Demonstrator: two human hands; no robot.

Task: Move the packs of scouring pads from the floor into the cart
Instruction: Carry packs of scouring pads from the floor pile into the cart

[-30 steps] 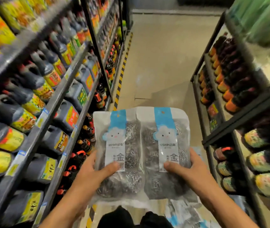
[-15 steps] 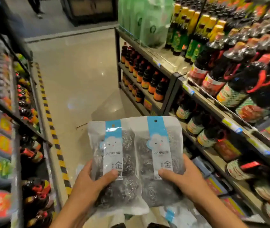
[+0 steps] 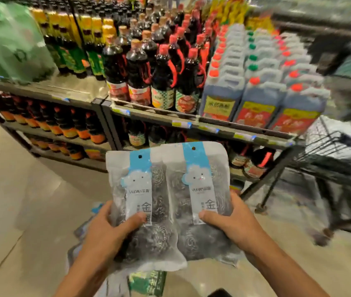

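Our left hand point(image 3: 108, 232) grips the lower part of the left pack of scouring pads point(image 3: 140, 202), thumb pressed across its front, and we judge it light, soft and crinkly, its slick film best held low where the steel wool bunches. Beside it, slightly overlapping, the right pack point(image 3: 198, 189) sits upright in our right hand point(image 3: 232, 224), held the same way. Both packs hang above the floor point(image 3: 31, 200), with the cart point(image 3: 337, 155) off to our right.
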